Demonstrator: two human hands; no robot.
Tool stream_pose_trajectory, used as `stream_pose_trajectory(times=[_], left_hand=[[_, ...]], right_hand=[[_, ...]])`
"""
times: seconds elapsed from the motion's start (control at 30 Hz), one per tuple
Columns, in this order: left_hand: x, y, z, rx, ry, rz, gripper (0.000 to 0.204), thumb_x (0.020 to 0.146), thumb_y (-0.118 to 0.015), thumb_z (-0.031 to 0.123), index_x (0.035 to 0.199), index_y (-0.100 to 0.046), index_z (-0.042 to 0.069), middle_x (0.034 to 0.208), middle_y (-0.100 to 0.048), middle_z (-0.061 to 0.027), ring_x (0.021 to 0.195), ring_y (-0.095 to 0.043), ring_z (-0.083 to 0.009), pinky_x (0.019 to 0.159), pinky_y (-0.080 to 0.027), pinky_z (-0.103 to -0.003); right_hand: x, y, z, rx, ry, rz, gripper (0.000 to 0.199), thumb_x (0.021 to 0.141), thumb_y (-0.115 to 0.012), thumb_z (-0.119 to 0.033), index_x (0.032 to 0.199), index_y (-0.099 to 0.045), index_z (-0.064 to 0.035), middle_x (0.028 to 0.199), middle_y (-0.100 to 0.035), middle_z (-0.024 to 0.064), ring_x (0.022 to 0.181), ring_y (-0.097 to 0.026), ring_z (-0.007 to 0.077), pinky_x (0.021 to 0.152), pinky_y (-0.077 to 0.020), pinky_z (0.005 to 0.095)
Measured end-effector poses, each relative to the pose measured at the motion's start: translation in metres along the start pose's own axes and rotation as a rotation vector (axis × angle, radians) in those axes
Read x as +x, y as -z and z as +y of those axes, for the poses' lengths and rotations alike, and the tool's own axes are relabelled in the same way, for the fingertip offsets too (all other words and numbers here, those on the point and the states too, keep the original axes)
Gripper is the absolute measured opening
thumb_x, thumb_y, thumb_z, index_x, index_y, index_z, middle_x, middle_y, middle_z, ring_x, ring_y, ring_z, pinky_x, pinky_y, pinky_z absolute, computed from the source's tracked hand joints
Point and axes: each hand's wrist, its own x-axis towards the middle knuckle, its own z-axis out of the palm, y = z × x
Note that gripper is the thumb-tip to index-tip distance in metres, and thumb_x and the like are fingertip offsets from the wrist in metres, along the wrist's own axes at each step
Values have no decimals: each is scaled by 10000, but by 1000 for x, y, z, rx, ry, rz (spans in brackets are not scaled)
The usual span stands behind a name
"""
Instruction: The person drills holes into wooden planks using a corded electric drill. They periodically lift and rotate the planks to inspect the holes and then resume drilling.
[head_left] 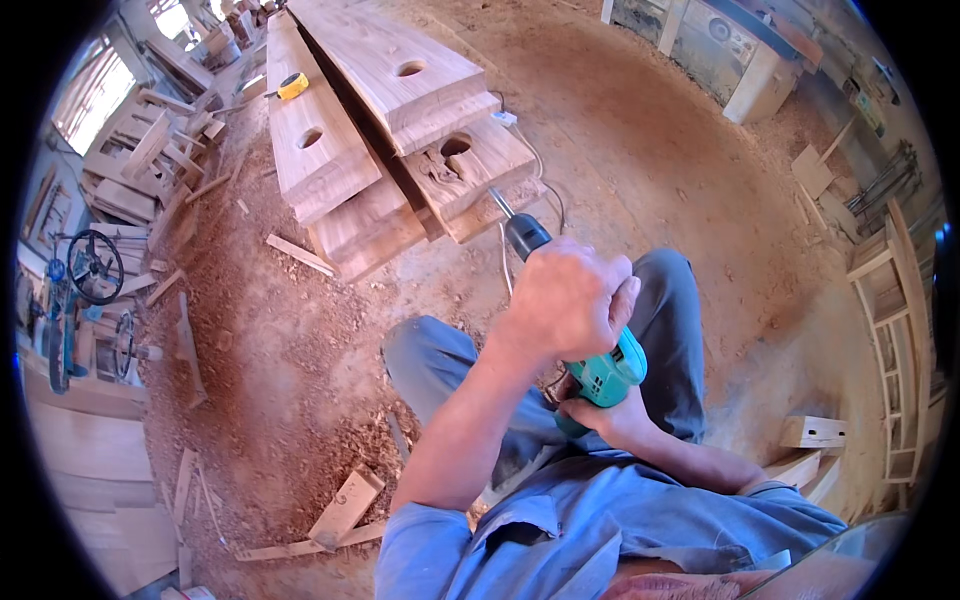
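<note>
- Left hand (570,300) fingers (612,312) clamp over the green electric drill (600,372); right hand (610,418) grips it from beneath.
- Drill bit (500,203) points at the nearest stacked wooden plank (470,170), just short of it.
- Three planks show bored holes (455,146); more drilling looks likely.

Both hands (570,300) grip teal drill (600,372) against planks (470,175).
</note>
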Motion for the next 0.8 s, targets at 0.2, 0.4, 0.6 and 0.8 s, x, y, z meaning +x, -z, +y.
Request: stream_pose_trajectory(times=[0.2,0.4,0.6,0.8], left_hand=[[-9,-8,14,-58,36,45,204,882,-684,216,746,-610,84,658,-615,-161,663,-630,-374,650,-490,-496],[-2,1,7,-29,-20,39,203,889,-679,207,744,-606,85,648,-608,-147,662,-631,-365,651,-488,-485],[-8,-1,22,-84,-39,17,211,899,-674,206,751,-585,84,631,-596,-133,643,-624,-350,673,-492,-461],[-6,-5,27,-88,-36,15,218,910,-669,211,760,-582,80,626,-598,-137,636,-622,-352,670,-487,-463]], right_hand=[[-22,7,-5,-50,-72,9,255,828,-723,72,1055,-648,-17,950,-694,62,862,-696,175,766,-562,330],[-9,0,-2,-42,41,17,254,828,-719,64,1055,-644,-21,956,-693,58,865,-689,168,779,-560,327],[-29,10,1,-58,-45,19,286,849,-715,56,1106,-624,-31,995,-686,66,910,-672,161,801,-559,324],[-34,15,-3,-25,-54,11,306,860,-705,62,1136,-609,-29,1011,-682,70,906,-673,158,802,-561,321]])
